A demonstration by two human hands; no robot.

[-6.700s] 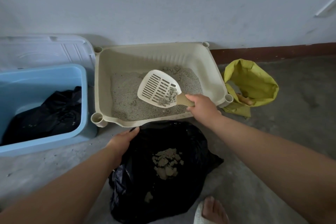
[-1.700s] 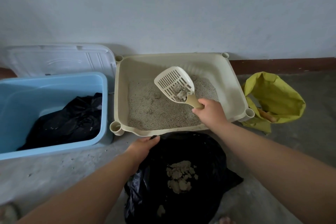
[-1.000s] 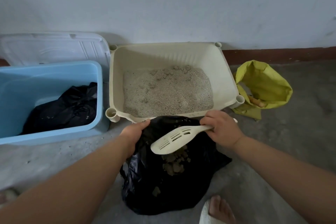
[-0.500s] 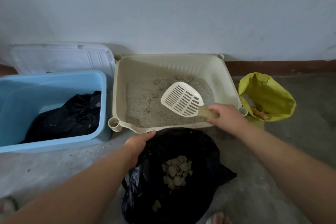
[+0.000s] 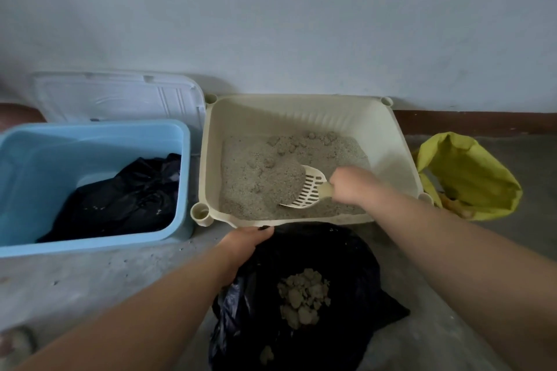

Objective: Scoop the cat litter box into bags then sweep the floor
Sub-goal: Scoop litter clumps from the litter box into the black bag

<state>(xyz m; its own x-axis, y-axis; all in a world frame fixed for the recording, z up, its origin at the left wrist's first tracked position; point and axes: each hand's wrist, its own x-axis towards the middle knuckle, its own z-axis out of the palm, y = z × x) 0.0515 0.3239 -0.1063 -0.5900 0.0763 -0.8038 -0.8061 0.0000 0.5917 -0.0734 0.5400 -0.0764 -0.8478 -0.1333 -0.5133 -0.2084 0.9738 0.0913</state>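
A cream litter box (image 5: 401,156) sits against the wall, partly filled with grey litter (image 5: 256,181) and some clumps at its far side. My right hand (image 5: 349,185) grips the tan handle of a white slotted scoop (image 5: 310,190), whose blade is dug into the litter and tilted, pushing up a heap. Just in front of the box lies an open black bag (image 5: 355,274) holding a pile of clumps (image 5: 303,298). My left hand (image 5: 244,245) holds the bag's left rim.
A light blue tub (image 5: 39,166) with a black bag (image 5: 126,199) inside stands left of the litter box, its white lid (image 5: 117,99) leaning on the wall behind. A yellow bag (image 5: 470,172) sits to the right. Litter crumbs speckle the concrete floor (image 5: 90,280).
The scoop was tipped over the black bag a second ago, then lifted back above the box. Now its blade has gone down into the litter. My left hand stays on the bag rim.
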